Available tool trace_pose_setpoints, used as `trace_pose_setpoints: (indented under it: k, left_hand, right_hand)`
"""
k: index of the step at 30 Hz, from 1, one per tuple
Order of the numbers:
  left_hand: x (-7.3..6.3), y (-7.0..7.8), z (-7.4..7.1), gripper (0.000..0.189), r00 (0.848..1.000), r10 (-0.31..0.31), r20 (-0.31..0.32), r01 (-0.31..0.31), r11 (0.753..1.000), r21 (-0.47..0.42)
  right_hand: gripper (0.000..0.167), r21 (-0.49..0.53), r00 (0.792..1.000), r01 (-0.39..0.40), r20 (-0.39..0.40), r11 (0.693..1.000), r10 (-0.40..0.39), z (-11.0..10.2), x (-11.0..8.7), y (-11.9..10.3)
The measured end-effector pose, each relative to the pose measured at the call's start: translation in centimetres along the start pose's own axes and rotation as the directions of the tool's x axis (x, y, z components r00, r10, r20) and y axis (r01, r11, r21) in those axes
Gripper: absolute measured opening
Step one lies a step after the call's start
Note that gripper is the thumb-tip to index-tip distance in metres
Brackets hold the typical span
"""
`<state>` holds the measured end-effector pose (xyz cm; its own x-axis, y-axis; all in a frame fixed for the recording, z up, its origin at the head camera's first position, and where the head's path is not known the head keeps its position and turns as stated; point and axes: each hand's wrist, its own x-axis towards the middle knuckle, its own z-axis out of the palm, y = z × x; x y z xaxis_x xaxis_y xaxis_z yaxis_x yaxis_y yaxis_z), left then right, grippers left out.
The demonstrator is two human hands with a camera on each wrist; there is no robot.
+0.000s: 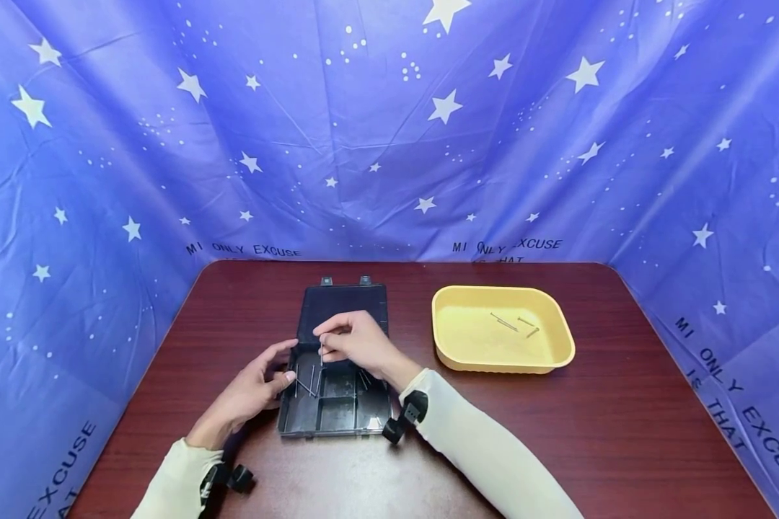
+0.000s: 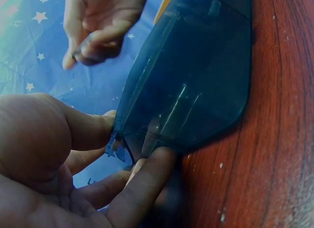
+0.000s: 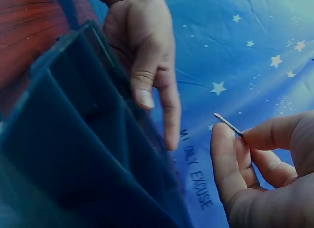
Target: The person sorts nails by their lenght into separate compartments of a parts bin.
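Note:
A black compartment box (image 1: 336, 414) lies on the table with its lid (image 1: 344, 306) folded back. At its left edge my left hand (image 1: 249, 393) holds the side wall, thumb over the rim and fingers along the outside. My right hand (image 1: 363, 344) is above the rear compartments and pinches a thin metal nail (image 3: 228, 124) between thumb and fingertips. In the head view that nail points down over the box. Several nails (image 1: 305, 388) lie in the left compartment, and others (image 1: 363, 378) lie farther right, partly hidden by the right hand.
To the right stands a yellow plastic basin (image 1: 454, 353) with several loose nails (image 1: 506, 323) on its bottom. The brown wooden table (image 1: 623, 432) reaches back to a blue star-print curtain (image 1: 363, 108), which hangs behind and at both sides.

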<state>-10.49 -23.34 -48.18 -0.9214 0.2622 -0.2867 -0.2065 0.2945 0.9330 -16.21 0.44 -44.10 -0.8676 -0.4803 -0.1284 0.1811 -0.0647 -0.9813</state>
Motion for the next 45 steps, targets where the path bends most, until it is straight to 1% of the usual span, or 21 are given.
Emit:
trace_pose_setpoints:
  k: [5,10,16,23,28,33,37,45]
  left_hand:
    - [0.1,0.0,0.0,0.064,1.000,0.005,0.007,-0.005,1.000,-0.007]
    - [0.2,-0.3,-0.1,0.063,1.000,-0.001,-0.002,0.001,1.000,-0.010]
    - [0.1,-0.4,-0.2,0.064,1.000,0.003,0.007,-0.003,1.000,-0.022]
    - [0.0,-0.3,-0.1,0.064,1.000,0.013,0.009,-0.012,0.999,-0.036]
    - [-0.1,-0.3,-0.1,0.064,1.000,0.016,0.002,-0.016,0.999,-0.034]
    - [-0.2,-0.4,0.1,0.064,1.000,0.009,-0.008,-0.009,1.000,-0.017]
    - [-0.2,-0.3,0.1,0.063,1.000,0.011,-0.019,-0.011,1.000,-0.010]
    - [-0.1,-0.3,0.1,0.063,1.000,0.013,-0.020,-0.013,1.000,-0.002]
  right_hand:
    - [0.025,-0.031,0.998,-0.054,-0.026,0.998,0.053,1.0,0.6,1.2]
    - [0.028,-0.034,0.996,-0.080,-0.040,0.996,0.079,1.4,0.7,1.9]
    - [0.029,-0.021,0.997,-0.067,-0.039,0.998,0.066,1.1,0.6,1.9]
    - [0.031,-0.044,0.999,-0.021,-0.030,0.999,0.019,-0.2,-0.4,0.4]
    - [0.030,-0.087,0.998,0.036,-0.045,0.996,-0.040,-2.3,-1.5,-0.5]
    - [0.026,-0.120,0.991,0.098,-0.080,0.988,-0.108,-5.5,-3.2,-0.8]
    - [0.027,-0.138,0.983,0.105,-0.135,0.985,-0.124,-8.4,-5.0,-1.4]
    - [0.031,-0.160,0.958,0.110,-0.247,0.981,-0.148,-14.2,-8.6,-2.1]
